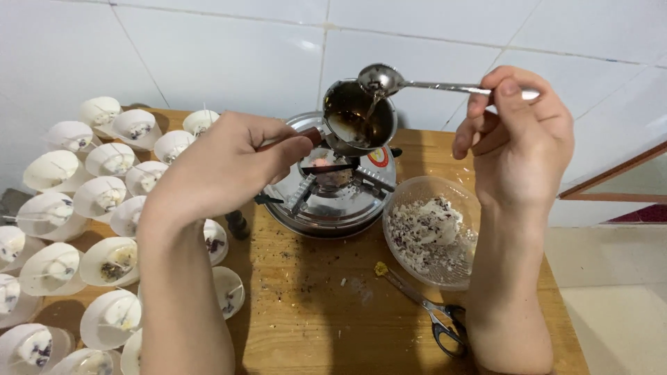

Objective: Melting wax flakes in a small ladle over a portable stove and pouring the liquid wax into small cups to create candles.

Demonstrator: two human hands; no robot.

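The left hand [222, 163] clamps the handle of a small melting pot [360, 114] holding dark liquid above the metal burner [332, 186]. The right hand [517, 132] pinches a metal spoon [381, 79] dripping into it. Beside them, a clear plastic bowl [432, 232] holds white crumbly flakes

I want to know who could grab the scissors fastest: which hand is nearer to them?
Right. The right hand is up above the scissors on their side of the table, holding a spoon; the left hand is across the stove, gripping the small pot.
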